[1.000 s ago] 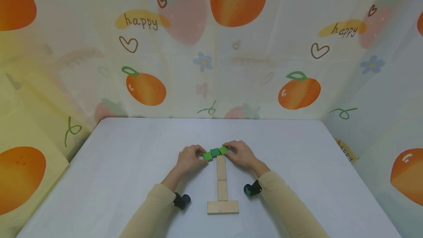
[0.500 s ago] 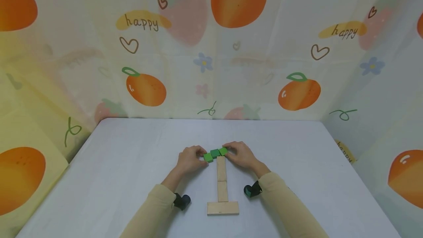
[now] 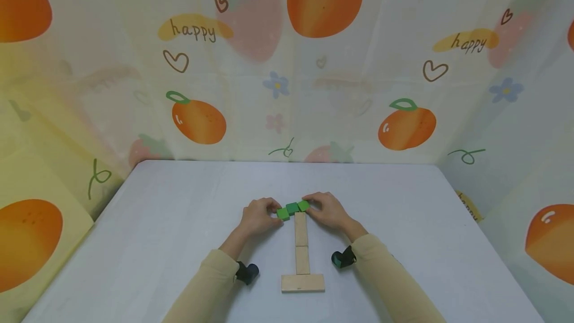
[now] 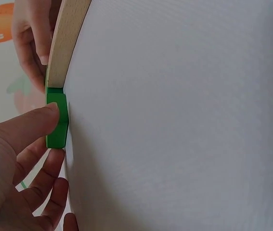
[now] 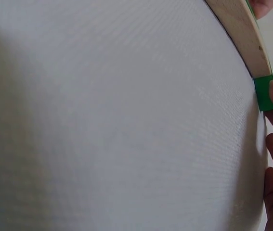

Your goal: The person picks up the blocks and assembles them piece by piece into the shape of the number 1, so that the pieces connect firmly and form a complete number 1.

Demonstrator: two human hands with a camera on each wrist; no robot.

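Note:
Three green blocks lie in a slanted row across the far end of a wooden strip. My left hand (image 3: 259,217) pinches the left green block (image 3: 283,214) between thumb and fingers; in the left wrist view the thumb lies on that block (image 4: 57,127). At the other end, my right hand (image 3: 329,209) pinches the right green block (image 3: 303,206), partly covered by the thumb in the right wrist view. Between them sits a darker green block (image 3: 292,208), touching neither hand as far as I can see.
Two plain wooden blocks run end to end toward me, the far one (image 3: 301,229) meeting the green row and the near one (image 3: 302,260) meeting a crosswise wooden block (image 3: 303,283). All lie on a white table (image 3: 157,243). A fruit-printed cloth (image 3: 332,113) hangs behind.

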